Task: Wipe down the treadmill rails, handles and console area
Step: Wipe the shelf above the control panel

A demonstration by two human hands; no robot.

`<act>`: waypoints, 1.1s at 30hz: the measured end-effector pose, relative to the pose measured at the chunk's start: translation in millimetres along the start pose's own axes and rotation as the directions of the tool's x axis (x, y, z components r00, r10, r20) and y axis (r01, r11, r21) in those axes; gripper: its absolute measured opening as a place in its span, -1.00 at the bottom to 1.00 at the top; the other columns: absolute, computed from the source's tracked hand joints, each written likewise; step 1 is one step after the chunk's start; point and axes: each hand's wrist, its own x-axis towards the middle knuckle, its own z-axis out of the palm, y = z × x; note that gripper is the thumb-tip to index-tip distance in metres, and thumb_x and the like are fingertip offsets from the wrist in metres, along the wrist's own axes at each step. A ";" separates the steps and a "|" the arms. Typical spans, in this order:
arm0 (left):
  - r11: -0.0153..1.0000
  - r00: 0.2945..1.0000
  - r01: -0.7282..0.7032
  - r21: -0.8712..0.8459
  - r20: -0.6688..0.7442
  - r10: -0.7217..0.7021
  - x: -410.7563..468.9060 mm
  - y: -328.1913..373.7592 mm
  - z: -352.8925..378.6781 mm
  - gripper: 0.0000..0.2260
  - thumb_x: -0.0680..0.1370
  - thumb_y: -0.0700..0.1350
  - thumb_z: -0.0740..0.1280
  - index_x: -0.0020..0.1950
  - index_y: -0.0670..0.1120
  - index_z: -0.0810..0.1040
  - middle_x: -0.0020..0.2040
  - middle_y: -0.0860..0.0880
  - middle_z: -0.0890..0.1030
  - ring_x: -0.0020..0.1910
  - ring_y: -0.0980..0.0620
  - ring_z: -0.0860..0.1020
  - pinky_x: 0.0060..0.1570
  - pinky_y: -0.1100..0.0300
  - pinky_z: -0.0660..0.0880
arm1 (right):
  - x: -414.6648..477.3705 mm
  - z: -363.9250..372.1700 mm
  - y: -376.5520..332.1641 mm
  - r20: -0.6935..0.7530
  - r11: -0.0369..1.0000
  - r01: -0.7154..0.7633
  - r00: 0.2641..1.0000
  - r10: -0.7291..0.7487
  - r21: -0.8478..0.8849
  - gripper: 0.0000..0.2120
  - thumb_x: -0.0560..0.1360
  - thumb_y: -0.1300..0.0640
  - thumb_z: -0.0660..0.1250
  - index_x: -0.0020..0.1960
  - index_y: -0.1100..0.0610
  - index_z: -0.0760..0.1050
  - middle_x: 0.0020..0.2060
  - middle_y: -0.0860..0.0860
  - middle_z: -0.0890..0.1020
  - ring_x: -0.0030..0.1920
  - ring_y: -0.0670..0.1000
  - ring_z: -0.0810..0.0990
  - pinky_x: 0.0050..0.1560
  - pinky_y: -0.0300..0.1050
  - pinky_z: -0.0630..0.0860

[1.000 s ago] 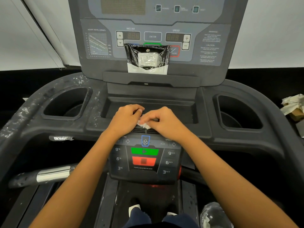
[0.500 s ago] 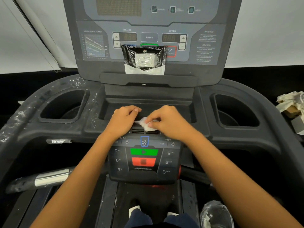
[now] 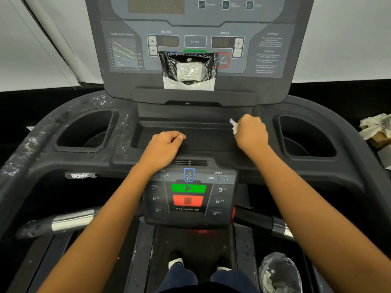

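The dark treadmill console (image 3: 194,43) rises ahead, with a shallow centre tray (image 3: 203,134) below it. My right hand (image 3: 250,133) is closed on a small white wipe (image 3: 233,125) at the tray's right end. My left hand (image 3: 164,150) rests curled on the tray's front lip, just above the fan vent, holding nothing that I can see. The lower control panel (image 3: 188,195) with green and red buttons lies between my forearms. The left handle (image 3: 63,223) and right handle (image 3: 273,226) stick out below, each with a silver sensor band.
Cup holders sit left (image 3: 84,132) and right (image 3: 306,136). White dusty specks cover the left rail (image 3: 27,144). A plastic-wrapped packet (image 3: 189,69) leans on the console. Crumpled paper (image 3: 376,127) lies far right. A clear plastic bag (image 3: 279,273) sits bottom right.
My hands have separated. The right hand carried the wipe away to the right end of the tray, while the left stayed near the middle, now without the wipe.
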 end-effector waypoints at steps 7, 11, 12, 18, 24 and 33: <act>1.000 1.000 -0.005 -0.013 -0.007 0.005 -3.8 1.0 -7.6 -0.74 0.63 -0.06 0.18 0.18 -0.03 0.62 0.14 0.04 0.64 0.21 0.07 0.52 0.16 0.27 0.35 | -9.4 -12.9 -4.4 0.150 0.985 0.009 0.989 0.016 -0.170 -0.89 0.49 0.32 0.30 -0.05 0.24 0.37 -0.06 0.19 0.49 -0.10 0.24 0.49 -0.18 0.01 0.40; 0.998 0.993 0.023 -0.059 -0.112 -0.030 -12.0 -10.0 -21.9 -0.76 0.62 -0.12 0.20 0.16 -0.07 0.63 0.13 0.00 0.65 0.19 0.05 0.53 0.16 0.28 0.36 | 5.5 9.3 -46.1 0.110 0.984 0.136 0.986 -0.123 -0.116 -0.77 0.51 0.30 0.29 0.15 0.31 0.45 0.14 0.30 0.52 0.15 0.35 0.52 -0.09 0.03 0.40; 0.997 0.988 0.038 -0.073 -0.145 -0.049 -13.9 -16.9 -26.5 -0.77 0.62 -0.14 0.21 0.15 -0.08 0.64 0.13 0.00 0.64 0.19 0.06 0.53 0.14 0.31 0.34 | 6.6 18.1 -60.5 0.105 0.977 0.184 0.979 -0.174 -0.103 -0.78 0.51 0.30 0.29 0.15 0.31 0.45 0.14 0.30 0.53 0.14 0.35 0.52 -0.10 0.01 0.39; 0.993 0.937 0.077 -0.094 -0.334 -0.104 -20.3 -52.8 -54.2 -0.77 0.60 -0.18 0.23 0.18 -0.10 0.62 0.15 -0.04 0.62 0.16 0.04 0.53 0.13 0.33 0.33 | 14.9 61.6 -142.1 0.179 0.936 0.343 0.919 -0.351 0.074 -0.89 0.48 0.29 0.35 0.00 0.27 0.54 -0.03 0.24 0.61 0.00 0.28 0.60 -0.09 0.00 0.55; 0.956 0.885 0.178 -0.231 -0.388 -0.259 -20.6 -77.9 -71.2 -0.69 0.64 -0.10 0.15 0.35 -0.10 0.49 0.29 -0.05 0.53 0.25 0.07 0.46 0.15 0.33 0.31 | -4.5 95.7 -201.4 0.172 0.882 0.396 0.879 -0.444 0.255 -0.73 0.48 0.26 0.36 0.17 0.27 0.51 0.12 0.23 0.58 0.14 0.25 0.54 0.05 -0.03 0.50; 0.894 0.900 0.136 -0.427 -0.324 -0.292 -12.0 -99.8 -83.3 -0.76 0.66 0.03 0.07 0.16 0.13 0.51 0.08 0.14 0.55 0.08 0.22 0.47 0.21 0.19 0.38 | 6.7 114.7 -236.3 0.042 0.818 0.527 0.834 -0.550 0.232 -0.40 0.49 0.38 0.27 0.50 0.13 0.26 0.13 0.13 0.54 0.05 0.12 0.56 0.01 -0.02 0.54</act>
